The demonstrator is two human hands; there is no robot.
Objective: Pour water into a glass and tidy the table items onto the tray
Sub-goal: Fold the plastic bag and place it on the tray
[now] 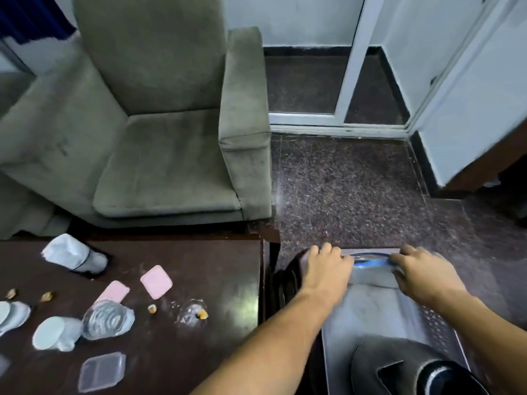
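Nearest the camera, a black kettle point(410, 372) sits at the near end of a grey tray point(379, 306), well behind both hands. Its perforated right side shows beside the right forearm. At the tray's far end, the left hand point(325, 269) lies palm down with fingers curled together over the far left corner. The right hand point(422, 273) mirrors it at the far right corner, fingers pressed together and bent over the rim. Between the two sets of fingertips lies a blurred bluish, glassy shape point(370, 262), possibly a glass on its side; the blur prevents certainty, and whether either hand pinches it cannot be told.

Left of the left hand stands a dark wooden table point(222, 323). Well apart from the fingers, it carries a clear plastic box point(101, 372) at its near edge. Farther out are an overturned white cup point(54, 336), a ribbed glass dish point(107, 320) touching that cup, and a crumpled clear wrapper point(192, 310). Small scraps of food lie among these. Beyond them lie two pink pads point(156, 281), then a white napkin bundle point(72, 253) in a dark holder.

Past the table stands a grey-green armchair point(159, 132). Speckled dark floor point(356, 189) stretches beyond the fingertips to a white door frame point(350, 61).
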